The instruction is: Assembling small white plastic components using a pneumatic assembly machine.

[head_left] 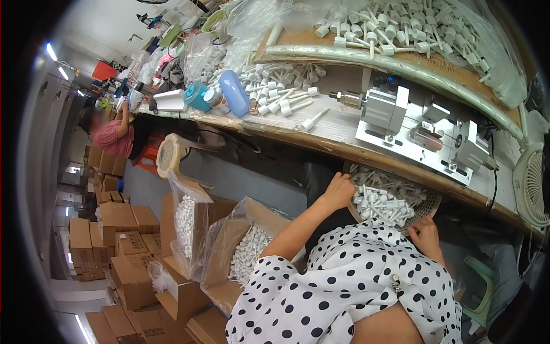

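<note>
A round, shallow basket rests at my lap, partly beneath the bench edge. It is filled with white caps with thin stems. At the basket's left rim, my left hand has its fingers closed over the edge. My right hand curls around the right side of the rim, some of its fingers hidden. On the bench just beyond stands a metal clamping fixture with a pinkish cylindrical part in its middle.
Loose white stemmed caps lie on the bench, beside a blue bottle. A raised shelf holds more caps. Left of me stand open cartons of white pieces and a stool. A fan is at right; a person sits far left.
</note>
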`<action>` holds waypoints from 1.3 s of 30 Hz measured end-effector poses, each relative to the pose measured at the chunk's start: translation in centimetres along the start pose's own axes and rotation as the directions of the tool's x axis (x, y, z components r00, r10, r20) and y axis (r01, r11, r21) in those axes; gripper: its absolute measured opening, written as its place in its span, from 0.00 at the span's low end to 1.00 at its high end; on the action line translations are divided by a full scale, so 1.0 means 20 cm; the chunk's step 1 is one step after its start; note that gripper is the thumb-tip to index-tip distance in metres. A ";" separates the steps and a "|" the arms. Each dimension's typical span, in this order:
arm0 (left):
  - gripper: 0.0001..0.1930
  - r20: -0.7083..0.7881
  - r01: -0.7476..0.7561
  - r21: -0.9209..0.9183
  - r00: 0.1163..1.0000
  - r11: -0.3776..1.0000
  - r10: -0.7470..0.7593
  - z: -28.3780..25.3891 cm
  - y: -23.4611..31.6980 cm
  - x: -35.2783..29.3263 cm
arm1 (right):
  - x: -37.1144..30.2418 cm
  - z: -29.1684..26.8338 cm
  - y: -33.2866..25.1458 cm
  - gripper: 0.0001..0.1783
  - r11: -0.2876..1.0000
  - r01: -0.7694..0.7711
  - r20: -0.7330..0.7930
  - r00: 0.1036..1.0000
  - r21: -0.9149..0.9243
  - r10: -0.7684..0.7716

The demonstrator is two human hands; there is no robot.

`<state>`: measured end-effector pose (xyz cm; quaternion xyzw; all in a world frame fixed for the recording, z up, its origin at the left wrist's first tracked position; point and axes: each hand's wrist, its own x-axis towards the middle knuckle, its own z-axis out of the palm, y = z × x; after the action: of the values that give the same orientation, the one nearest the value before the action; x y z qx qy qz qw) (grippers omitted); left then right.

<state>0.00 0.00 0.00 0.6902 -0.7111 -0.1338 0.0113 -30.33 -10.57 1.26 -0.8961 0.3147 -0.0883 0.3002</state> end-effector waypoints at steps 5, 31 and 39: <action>0.06 0.010 0.058 0.001 0.998 0.998 -0.058 -0.08 0.06 0.06 | -0.06 0.00 -0.05 0.05 0.996 -0.038 -0.025 0.999 0.082 0.040; 0.06 -0.439 -0.143 -0.476 0.894 0.867 -0.093 -0.38 0.14 -0.11 | 0.75 -1.07 -0.46 0.05 0.834 0.460 -0.392 0.738 -0.305 -0.550; 0.07 -0.565 -0.336 -0.466 0.825 0.819 0.017 -0.96 0.11 -0.01 | 1.64 -1.38 -0.39 0.15 0.857 0.069 -0.436 0.839 -0.511 -0.327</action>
<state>1.63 -3.24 19.04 0.5947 -0.6736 -0.1304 0.4190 -10.09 -39.26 27.01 -0.9146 0.2967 -0.2726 -0.0337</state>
